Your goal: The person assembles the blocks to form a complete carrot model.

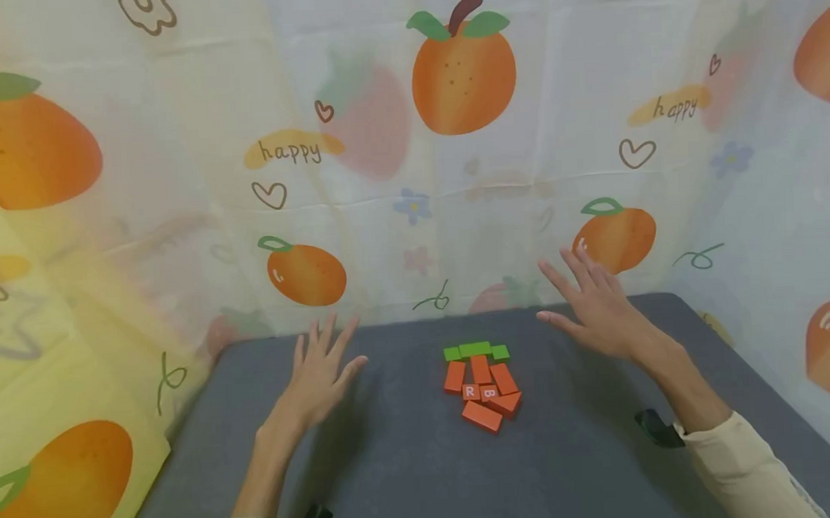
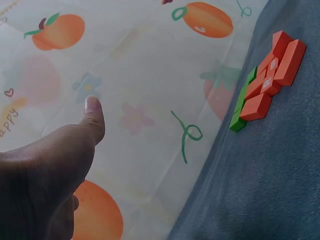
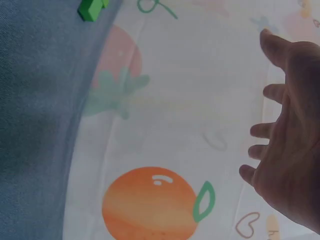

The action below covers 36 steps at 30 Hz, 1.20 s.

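Several orange blocks (image 1: 487, 395) lie clustered on the grey table (image 1: 410, 475), two of them bearing white letters. A row of green blocks (image 1: 476, 351) lies along their far side. In the left wrist view the orange blocks (image 2: 274, 70) and green blocks (image 2: 242, 105) show at the upper right. My left hand (image 1: 320, 369) hovers open to the left of the cluster, fingers spread, holding nothing. My right hand (image 1: 590, 298) is raised open to the right of the cluster, fingers spread, holding nothing. One green block (image 3: 92, 8) shows at the top of the right wrist view.
A printed cloth backdrop (image 1: 410, 151) with oranges and the word "happy" surrounds the table at the back and both sides. A dark wrist-mounted device (image 1: 657, 428) sits on the right forearm.
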{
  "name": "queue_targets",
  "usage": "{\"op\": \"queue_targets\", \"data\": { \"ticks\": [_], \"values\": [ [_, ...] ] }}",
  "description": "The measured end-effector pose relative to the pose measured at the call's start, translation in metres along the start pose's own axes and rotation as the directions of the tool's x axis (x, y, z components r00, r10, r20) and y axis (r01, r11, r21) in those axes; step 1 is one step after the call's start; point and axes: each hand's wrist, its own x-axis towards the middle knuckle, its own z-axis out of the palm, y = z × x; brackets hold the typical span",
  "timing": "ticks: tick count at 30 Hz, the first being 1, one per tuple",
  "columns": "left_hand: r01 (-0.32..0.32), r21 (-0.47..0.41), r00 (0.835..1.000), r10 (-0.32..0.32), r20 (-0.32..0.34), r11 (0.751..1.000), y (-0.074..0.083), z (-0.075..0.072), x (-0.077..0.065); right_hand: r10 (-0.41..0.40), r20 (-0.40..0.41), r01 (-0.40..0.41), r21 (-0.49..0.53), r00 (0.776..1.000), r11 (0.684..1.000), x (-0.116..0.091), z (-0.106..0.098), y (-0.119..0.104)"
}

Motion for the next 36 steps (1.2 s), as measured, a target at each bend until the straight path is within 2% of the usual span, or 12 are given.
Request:
{"op": "queue_targets", "data": {
  "ticks": [7,14,20,25,29,33,36],
  "values": [
    [-0.005,-0.041,1.000,0.006,0.004,0.999,0.005,0.017,-0.011,-0.015,0.011,0.015,-0.013,1.000,1.000,-0.008,0.011,-0.004],
    [-0.001,-0.079,1.000,0.002,0.018,0.997,0.013,0.030,-0.016,-0.020,0.020,0.020,-0.019,1.000,1.000,-0.014,0.020,-0.009],
    [0.017,-0.126,0.997,-0.007,0.083,0.992,0.023,0.041,-0.018,-0.043,0.027,0.044,-0.018,0.999,0.999,-0.018,0.029,-0.015],
    [0.014,-0.125,0.987,0.007,0.163,0.992,0.031,0.053,-0.012,-0.088,0.026,0.088,-0.012,0.996,0.996,-0.021,0.037,-0.020],
    [-0.021,-0.123,0.976,0.047,0.212,0.992,0.038,0.064,-0.005,-0.130,0.046,0.131,-0.006,0.990,0.991,-0.024,0.048,-0.028],
    [-0.067,-0.125,0.959,0.099,0.266,0.990,0.045,0.079,0.004,-0.181,0.105,0.182,-0.001,0.978,0.983,-0.028,0.064,-0.040],
    [-0.104,-0.134,0.945,0.140,0.295,0.985,0.050,0.090,0.011,-0.226,0.175,0.226,0.018,0.958,0.974,-0.030,0.075,-0.051]
  ]
}}
